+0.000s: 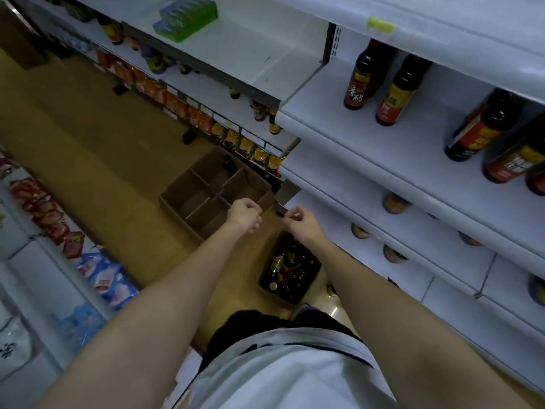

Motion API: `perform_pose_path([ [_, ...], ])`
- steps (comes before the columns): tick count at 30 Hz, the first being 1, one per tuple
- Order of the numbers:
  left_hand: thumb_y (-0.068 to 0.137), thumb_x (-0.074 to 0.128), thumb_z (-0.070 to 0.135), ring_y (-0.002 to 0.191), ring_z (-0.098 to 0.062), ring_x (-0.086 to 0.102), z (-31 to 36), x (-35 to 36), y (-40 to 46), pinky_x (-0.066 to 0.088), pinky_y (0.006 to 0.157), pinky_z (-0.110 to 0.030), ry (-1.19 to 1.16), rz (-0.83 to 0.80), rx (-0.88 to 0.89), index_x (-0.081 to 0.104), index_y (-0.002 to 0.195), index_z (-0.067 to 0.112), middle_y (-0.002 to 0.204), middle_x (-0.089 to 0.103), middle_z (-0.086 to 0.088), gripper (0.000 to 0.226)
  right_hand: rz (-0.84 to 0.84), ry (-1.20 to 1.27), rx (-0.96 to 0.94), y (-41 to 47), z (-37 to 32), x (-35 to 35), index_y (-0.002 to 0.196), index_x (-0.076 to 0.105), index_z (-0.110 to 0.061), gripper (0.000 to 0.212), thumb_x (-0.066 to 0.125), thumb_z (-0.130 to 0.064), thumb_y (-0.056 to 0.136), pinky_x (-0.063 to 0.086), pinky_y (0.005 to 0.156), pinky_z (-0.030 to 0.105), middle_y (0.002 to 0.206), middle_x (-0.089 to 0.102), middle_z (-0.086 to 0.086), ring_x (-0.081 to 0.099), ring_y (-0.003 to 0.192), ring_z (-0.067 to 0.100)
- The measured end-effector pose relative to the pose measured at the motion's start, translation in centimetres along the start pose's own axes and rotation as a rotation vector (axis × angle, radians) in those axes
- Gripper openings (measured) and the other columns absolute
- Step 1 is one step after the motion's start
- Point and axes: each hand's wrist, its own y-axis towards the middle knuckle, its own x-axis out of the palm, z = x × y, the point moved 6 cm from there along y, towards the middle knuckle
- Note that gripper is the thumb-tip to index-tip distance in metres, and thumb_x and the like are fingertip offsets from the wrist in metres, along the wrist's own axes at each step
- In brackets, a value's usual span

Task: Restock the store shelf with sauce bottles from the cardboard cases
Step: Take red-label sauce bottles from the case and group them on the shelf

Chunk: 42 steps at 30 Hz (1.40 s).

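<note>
My left hand (243, 215) and my right hand (298, 218) reach out side by side above the floor, fingers curled in, with nothing visible in either. Below the right wrist stands an open cardboard case (306, 286) filled with dark sauce bottles (277, 265). Beyond the left hand lies an empty cardboard case (177, 199) with dividers. On the white shelf (368, 149) to the right stand dark sauce bottles with red and yellow labels (361, 81), (398, 93), (480, 128).
Lower shelves (413, 231) hold a few jars and bottles. A row of orange packets (188, 110) hangs along the shelf edge farther down the aisle. A green wrapped pack (185, 17) lies on the top shelf. Bagged goods (100, 276) fill the left display. The floor is tan.
</note>
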Motion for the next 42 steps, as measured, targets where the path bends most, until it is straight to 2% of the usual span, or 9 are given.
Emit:
perform_pose_path([
  [3,0.102,0.051,0.014,0.066,-0.019,0.059,1.4,-0.7,1.9,0.046,0.049,-0.024,0.013,0.004,0.016,0.066,0.102,0.01,0.083,0.067,-0.01,0.015,0.027,0.037,0.024,2.2,-1.0,0.1,0.092,0.057,-0.025,0.011,0.068,-0.024,0.095,0.048,0.063,0.03,0.098,0.063,0.003,0.061,0.081,0.019],
  [8,0.1,0.053,0.015,0.067,-0.019,0.06,3.4,-0.4,5.7,0.047,0.053,-0.027,0.114,-0.083,0.029,0.066,0.097,0.013,0.084,0.069,-0.01,0.014,0.102,0.142,0.103,4.7,-0.9,-0.1,0.095,0.06,-0.017,0.014,0.073,-0.022,0.092,0.055,0.083,0.035,0.098,0.065,0.004,0.066,0.093,0.024],
  [11,0.101,0.053,0.016,0.069,-0.018,0.061,5.8,0.1,9.2,0.049,0.056,-0.028,0.202,-0.146,0.088,0.066,0.097,0.015,0.087,0.07,-0.009,0.014,0.146,0.21,0.173,6.3,-0.9,-0.6,0.104,0.058,-0.013,0.018,0.072,-0.02,0.094,0.049,0.069,0.023,0.095,0.063,0.001,0.061,0.082,0.015],
  [14,0.102,0.052,0.017,0.07,-0.018,0.061,7.9,0.9,12.8,0.05,0.058,-0.029,0.29,-0.236,0.166,0.064,0.095,0.016,0.089,0.069,-0.009,0.014,0.268,0.265,0.235,7.6,-1.0,-0.7,0.107,0.061,-0.016,0.024,0.075,-0.025,0.091,0.052,0.075,0.032,0.105,0.067,0.008,0.066,0.094,0.026],
  [20,0.101,0.05,0.014,0.069,-0.022,0.06,10.2,1.5,18.1,0.048,0.057,-0.028,0.424,-0.429,0.256,0.063,0.088,0.014,0.088,0.067,-0.012,0.018,0.445,0.378,0.301,8.3,-3.3,2.3,0.106,0.059,-0.016,0.021,0.073,-0.024,0.092,0.057,0.077,0.033,0.098,0.065,0.007,0.064,0.081,0.022],
  [22,0.1,0.05,0.013,0.076,-0.025,0.062,10.1,1.5,19.3,0.049,0.062,-0.029,0.473,-0.478,0.265,0.064,0.095,0.012,0.096,0.068,-0.014,0.014,0.498,0.456,0.328,8.6,-3.6,3.2,0.105,0.058,-0.015,0.023,0.075,-0.023,0.091,0.058,0.083,0.043,0.098,0.065,0.009,0.065,0.082,0.025],
  [26,0.098,0.054,0.011,0.099,-0.034,0.066,9.4,2.1,19.2,0.056,0.082,-0.036,0.564,-0.593,0.295,0.066,0.099,0.012,0.107,0.069,-0.016,0.013,0.616,0.466,0.372,8.2,-3.6,4.8,0.107,0.06,-0.011,0.022,0.073,-0.018,0.091,0.053,0.081,0.036,0.098,0.065,0.006,0.061,0.085,0.02],
  [32,0.096,0.054,0.009,0.106,-0.028,0.061,6.0,3.0,17.8,0.049,0.088,-0.03,0.692,-0.719,0.335,0.068,0.103,0.007,0.113,0.067,-0.012,0.016,0.637,0.455,0.456,7.8,-1.8,7.4,0.094,0.06,-0.021,0.024,0.081,-0.023,0.083,0.053,0.084,0.04,0.095,0.067,0.002,0.063,0.089,0.021],
  [42,0.099,0.052,0.011,0.099,-0.024,0.06,3.6,0.7,17.8,0.052,0.089,-0.033,0.622,-0.58,0.221,0.068,0.106,0.005,0.105,0.065,-0.007,0.019,0.518,0.504,0.461,8.0,-0.1,9.2,0.097,0.061,-0.016,0.017,0.075,-0.018,0.087,0.053,0.09,0.044,0.097,0.067,0.005,0.062,0.088,0.021],
])
